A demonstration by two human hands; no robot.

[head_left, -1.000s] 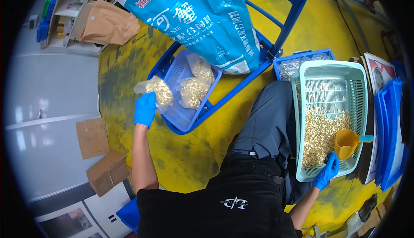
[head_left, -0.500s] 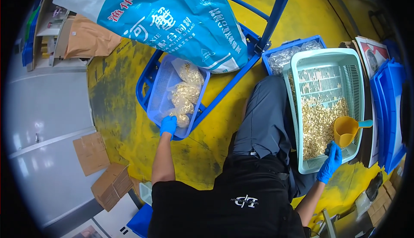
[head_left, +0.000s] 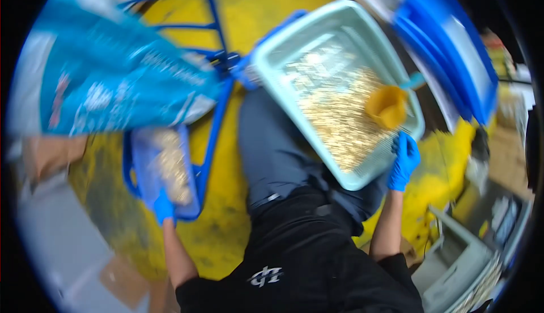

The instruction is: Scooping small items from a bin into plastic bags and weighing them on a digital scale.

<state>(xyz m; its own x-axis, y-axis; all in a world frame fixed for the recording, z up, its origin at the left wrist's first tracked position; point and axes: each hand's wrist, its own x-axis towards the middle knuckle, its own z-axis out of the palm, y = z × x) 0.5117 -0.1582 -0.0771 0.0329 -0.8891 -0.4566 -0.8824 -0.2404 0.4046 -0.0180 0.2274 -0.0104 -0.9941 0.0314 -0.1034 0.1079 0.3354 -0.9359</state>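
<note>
My left hand, in a blue glove, is at the near end of a lavender basket. Several clear bags of pale pellets lie in that basket, beside the hand. Motion smears its fingers. On my right, a mint-green basket holds loose pale pellets. A yellow scoop with a teal handle rests on them, near the far right wall. My gloved right hand is at this basket's near right rim, just below the scoop. Its fingers are curled together; what they grip, if anything, is hidden.
A large teal-and-white sack stands on a blue metal frame at the left. Blue plastic bins are stacked at the far right. Cardboard lies at the lower left, and a grey-green container sits at the lower right.
The whole view has turned and blurred, so both baskets and the sack appear further left. Both hands stay beside the same baskets, and the scoop still rests in the green one.
</note>
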